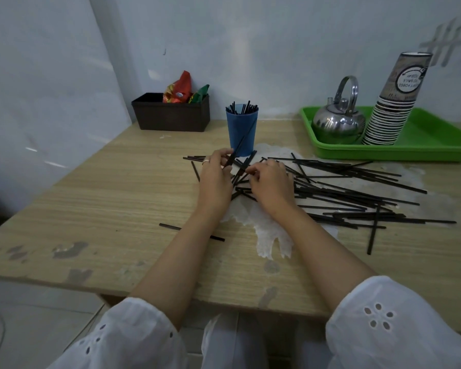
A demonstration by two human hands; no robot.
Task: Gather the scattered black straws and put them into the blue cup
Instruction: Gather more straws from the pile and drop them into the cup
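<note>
— Where are the black straws [343, 193]?
— Mostly heaped on the table [104, 195], right of centre. Some stand in the blue cup [241, 134] just beyond.
— The hands?
— The left hand [216, 179] pinches a few straws angled toward the cup. The right hand [272, 185] curls over the heap; I cannot tell whether it grips.
— Far right?
— A green tray [437, 145] with a kettle [338, 123].

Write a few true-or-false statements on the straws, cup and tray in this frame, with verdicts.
1. The left hand is empty. False: it pinches straws.
2. The cup already holds some straws. True.
3. The kettle stands on the tray. True.
4. The loose pile lies left of the cup. False: it spreads mostly to the cup's right.
</note>
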